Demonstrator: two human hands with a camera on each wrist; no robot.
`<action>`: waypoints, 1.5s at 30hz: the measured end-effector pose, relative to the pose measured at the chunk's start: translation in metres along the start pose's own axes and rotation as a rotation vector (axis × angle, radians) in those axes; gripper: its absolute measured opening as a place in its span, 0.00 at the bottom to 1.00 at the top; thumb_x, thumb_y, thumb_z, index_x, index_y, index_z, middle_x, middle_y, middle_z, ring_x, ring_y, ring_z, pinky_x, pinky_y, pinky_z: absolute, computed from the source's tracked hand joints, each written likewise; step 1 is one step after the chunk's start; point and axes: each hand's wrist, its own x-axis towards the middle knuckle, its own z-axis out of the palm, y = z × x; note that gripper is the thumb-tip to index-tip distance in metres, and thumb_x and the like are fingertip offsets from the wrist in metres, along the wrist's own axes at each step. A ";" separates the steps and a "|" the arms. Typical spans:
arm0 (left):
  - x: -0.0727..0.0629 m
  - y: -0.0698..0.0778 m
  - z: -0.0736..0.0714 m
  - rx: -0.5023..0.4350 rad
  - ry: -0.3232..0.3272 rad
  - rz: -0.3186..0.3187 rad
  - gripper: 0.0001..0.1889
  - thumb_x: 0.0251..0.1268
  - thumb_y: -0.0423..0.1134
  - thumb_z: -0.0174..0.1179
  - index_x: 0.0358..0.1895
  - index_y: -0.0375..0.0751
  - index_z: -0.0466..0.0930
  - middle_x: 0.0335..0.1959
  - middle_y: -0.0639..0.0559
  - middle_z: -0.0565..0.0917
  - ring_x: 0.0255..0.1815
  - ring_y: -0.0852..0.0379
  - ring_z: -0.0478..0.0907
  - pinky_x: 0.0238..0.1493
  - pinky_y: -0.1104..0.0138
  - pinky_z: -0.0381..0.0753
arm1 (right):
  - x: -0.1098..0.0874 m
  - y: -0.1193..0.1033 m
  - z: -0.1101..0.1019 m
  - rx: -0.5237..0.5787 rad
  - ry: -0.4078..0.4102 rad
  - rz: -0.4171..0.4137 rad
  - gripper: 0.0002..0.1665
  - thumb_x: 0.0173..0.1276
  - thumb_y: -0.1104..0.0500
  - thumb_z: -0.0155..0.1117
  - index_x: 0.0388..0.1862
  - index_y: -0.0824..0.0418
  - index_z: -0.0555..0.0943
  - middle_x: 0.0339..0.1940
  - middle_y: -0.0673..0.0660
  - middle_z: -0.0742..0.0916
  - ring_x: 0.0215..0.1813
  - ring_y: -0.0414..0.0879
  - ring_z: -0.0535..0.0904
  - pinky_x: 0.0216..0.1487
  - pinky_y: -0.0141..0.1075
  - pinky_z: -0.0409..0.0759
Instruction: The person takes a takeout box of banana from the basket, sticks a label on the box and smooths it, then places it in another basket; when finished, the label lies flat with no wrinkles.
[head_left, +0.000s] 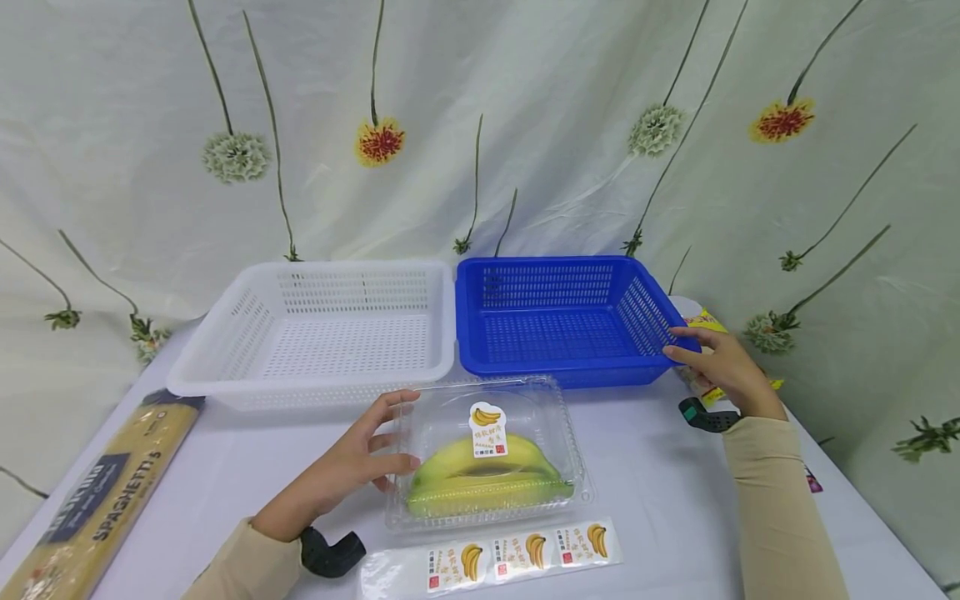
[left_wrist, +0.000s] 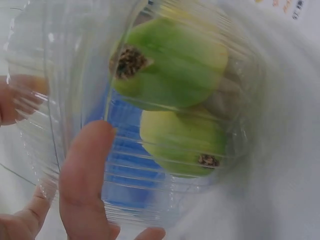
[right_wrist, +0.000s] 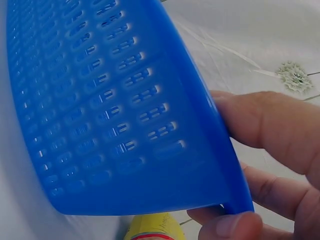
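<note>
A clear plastic box [head_left: 566,442] with bananas [head_left: 487,492] inside sits on the table, a banana sticker [head_left: 488,431] on its lid. My left hand [head_left: 352,462] holds the box by its left side; in the left wrist view the thumb [left_wrist: 85,175] lies against the ribbed wall. Behind the box stands a blue basket [head_left: 555,368]. At that basket's right front corner, my right hand [head_left: 723,371] grips the rim, and the right wrist view shows fingers [right_wrist: 275,120] on both sides of the blue edge. Part of the left hand is hidden behind the box.
A white basket [head_left: 311,389] stands left of the blue one. A strip of banana stickers [head_left: 397,573] lies in front of the box. On the left is a spaghetti pack [head_left: 112,492]. A yellow packet [head_left: 707,320] lies partly hidden behind my right hand.
</note>
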 end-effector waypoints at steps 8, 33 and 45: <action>-0.004 0.005 0.002 -0.015 0.003 -0.011 0.48 0.62 0.32 0.70 0.84 0.43 0.56 0.85 0.28 0.48 0.80 0.16 0.54 0.28 0.58 0.86 | 0.001 0.004 0.000 0.002 0.002 0.003 0.42 0.84 0.48 0.63 0.85 0.69 0.61 0.32 0.49 0.73 0.26 0.41 0.67 0.31 0.36 0.71; -0.027 0.059 -0.012 -0.034 -0.030 0.063 0.47 0.67 0.33 0.69 0.86 0.49 0.54 0.85 0.31 0.52 0.81 0.21 0.58 0.28 0.56 0.87 | 0.000 0.005 0.001 0.025 0.006 -0.036 0.42 0.84 0.49 0.64 0.84 0.70 0.63 0.28 0.47 0.73 0.26 0.40 0.68 0.30 0.37 0.69; -0.012 0.102 -0.017 0.007 0.011 0.101 0.49 0.68 0.34 0.69 0.87 0.52 0.52 0.87 0.34 0.50 0.81 0.27 0.62 0.33 0.56 0.87 | 0.001 0.004 0.000 0.028 0.017 -0.019 0.42 0.83 0.48 0.64 0.84 0.70 0.63 0.30 0.48 0.74 0.27 0.41 0.69 0.31 0.37 0.70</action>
